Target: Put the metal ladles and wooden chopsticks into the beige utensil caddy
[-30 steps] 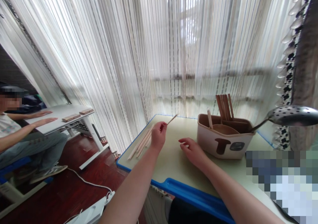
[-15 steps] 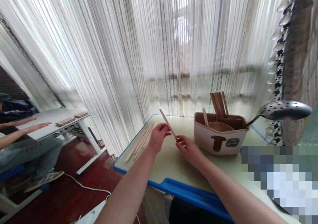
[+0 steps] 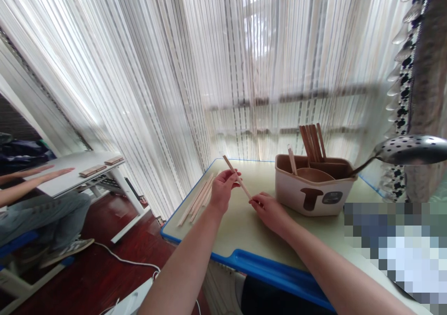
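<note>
Light wooden chopsticks (image 3: 245, 191) slant between my hands above the table; I cannot tell whether it is one or a pair. My left hand (image 3: 221, 189) is closed on the upper part, thumb against fingers. At the lower end, the fingertips of my right hand (image 3: 270, 211) pinch it. Left of my left hand lies a loose pile of pale chopsticks (image 3: 199, 199). To the right of my hands stands a white and brown utensil holder (image 3: 291, 195). Dark brown chopsticks (image 3: 312, 143) stick up from it, beside a few pale ones (image 3: 292, 159) in clear wrapping.
A slotted metal spoon (image 3: 408, 150) leans out of the holder to the right. The table (image 3: 240, 233) has a raised blue edge. A striped curtain (image 3: 167, 72) hangs behind. At left, another person's hands (image 3: 52, 174) rest on a white table (image 3: 70, 163) with wooden blocks (image 3: 92, 170).
The view has shifted slightly, so the holder appears farther right. My left fingers have closed nearer the stick's upper part, and my right fingertips stay at its lower end.
</note>
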A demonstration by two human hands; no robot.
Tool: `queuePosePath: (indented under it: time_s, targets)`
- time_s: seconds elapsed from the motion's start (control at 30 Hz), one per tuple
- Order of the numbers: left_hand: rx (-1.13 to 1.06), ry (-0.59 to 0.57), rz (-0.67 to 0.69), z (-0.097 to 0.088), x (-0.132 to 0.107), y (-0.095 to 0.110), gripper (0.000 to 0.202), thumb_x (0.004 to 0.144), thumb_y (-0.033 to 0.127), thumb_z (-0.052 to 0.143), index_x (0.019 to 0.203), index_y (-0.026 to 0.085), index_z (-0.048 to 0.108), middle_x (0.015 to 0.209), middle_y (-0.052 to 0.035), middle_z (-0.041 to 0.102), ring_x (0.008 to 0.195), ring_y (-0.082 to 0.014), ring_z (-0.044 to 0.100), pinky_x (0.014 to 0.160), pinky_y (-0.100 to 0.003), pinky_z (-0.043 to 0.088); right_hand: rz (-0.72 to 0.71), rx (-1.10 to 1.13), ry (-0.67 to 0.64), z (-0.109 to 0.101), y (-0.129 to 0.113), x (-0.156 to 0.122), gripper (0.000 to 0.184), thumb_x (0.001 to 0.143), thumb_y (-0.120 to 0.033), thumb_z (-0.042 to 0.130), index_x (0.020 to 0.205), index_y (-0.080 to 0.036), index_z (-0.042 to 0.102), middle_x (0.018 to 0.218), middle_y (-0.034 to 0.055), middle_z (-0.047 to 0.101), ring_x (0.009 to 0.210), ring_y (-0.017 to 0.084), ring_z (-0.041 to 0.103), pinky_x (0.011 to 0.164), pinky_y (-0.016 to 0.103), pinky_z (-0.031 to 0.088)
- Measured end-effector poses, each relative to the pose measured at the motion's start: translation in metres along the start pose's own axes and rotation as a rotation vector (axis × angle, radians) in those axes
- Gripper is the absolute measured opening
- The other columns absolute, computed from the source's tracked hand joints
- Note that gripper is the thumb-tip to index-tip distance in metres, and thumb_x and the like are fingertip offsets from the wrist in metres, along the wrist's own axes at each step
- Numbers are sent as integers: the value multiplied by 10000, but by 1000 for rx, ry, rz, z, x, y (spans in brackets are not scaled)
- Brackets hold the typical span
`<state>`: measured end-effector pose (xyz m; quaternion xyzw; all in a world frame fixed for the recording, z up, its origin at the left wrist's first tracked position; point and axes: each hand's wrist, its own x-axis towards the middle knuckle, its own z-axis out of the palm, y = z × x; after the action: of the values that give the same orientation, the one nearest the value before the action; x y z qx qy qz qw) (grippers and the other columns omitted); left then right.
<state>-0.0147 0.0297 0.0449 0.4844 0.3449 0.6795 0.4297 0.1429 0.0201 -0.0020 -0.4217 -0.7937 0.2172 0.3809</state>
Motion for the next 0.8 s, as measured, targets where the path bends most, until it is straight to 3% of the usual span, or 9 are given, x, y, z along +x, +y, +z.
queuePosePath:
  time_s: [0.6,0.8]
  targets:
    - [-52,31,-20,-5,1,3,310,631,320,718,875,132,676,811,-72,677,681,-120,610,599,-235,491,-22,-57,-71,1,-9,-1,245,852,-272,409,788,-183,628,795,60,626,785,180,561,699,269,407]
    - [-54,105,5,-7,3,5,327,644,331,709,900,134,656,834,-70,670,685,-124,618,560,-224,494,6,-107,-40,-17,-24,-6,264,862,-332,388,802,-185,600,722,39,636,647,158,576,589,253,410]
